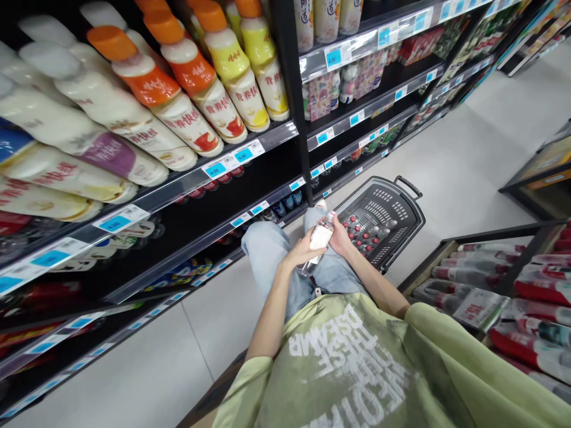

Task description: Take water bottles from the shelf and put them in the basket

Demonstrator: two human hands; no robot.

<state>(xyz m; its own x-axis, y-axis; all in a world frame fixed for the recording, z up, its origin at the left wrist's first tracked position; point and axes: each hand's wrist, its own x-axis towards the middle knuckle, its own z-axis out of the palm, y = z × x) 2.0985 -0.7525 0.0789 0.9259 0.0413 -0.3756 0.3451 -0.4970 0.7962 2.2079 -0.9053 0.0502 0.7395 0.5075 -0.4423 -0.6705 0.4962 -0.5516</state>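
A clear plastic bottle with a white label (320, 236) lies tilted over my lap. My left hand (300, 252) wraps round its body, with the bottle's base toward me. At its far, cap end, my right hand (341, 236) has its fingers closed on the bottle; the cap is mostly hidden by them. Just beyond my right hand, a dark grey shopping basket (404, 205) with a raised handle stands on the floor. Inside it are several clear bottles with red caps (364, 236), along with some pale-capped ones.
On my left, a black shelf (187, 178) carries several white drink bottles with orange caps (191, 122). Farther shelves (357, 122) hold cartons and bottles. Close on my right stands a display bin (450, 244) of bottles with a price sign (479, 308). Pale floor tiles (473, 154) run along the aisle.
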